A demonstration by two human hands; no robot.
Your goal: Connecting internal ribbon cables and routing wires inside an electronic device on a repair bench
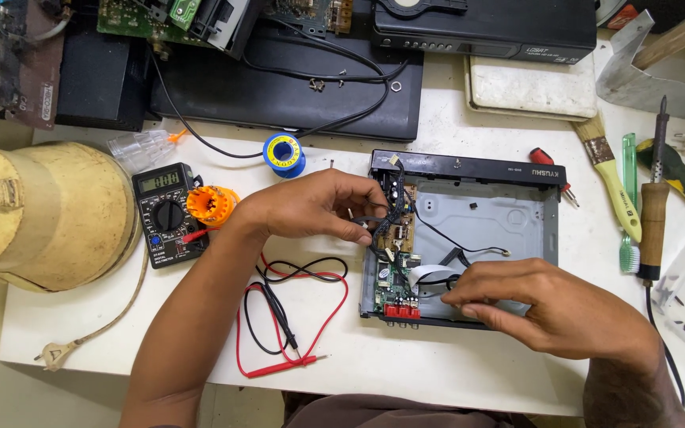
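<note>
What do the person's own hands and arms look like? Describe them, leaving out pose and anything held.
Both arms are bare to the frame edge: no sleeves, gloves, watch or rings show. The left hand and right hand are uncovered, with short nails. Dark cloth shows at the bottom edge.

Left hand (319,206): palm down, at the left edge of the open chassis (469,214); fingers (370,230) curled inward as if pinching, contact point hidden. Forearm bare, running down and left of the chassis toward the lower frame edge, elbow bent.

Right hand (549,305): palm down, over the front edge of the chassis; fingers extended leftward and drawn together at the tips, thumb underneath. Wrist and forearm bare, entering from the lower right, front of the chassis.
</note>
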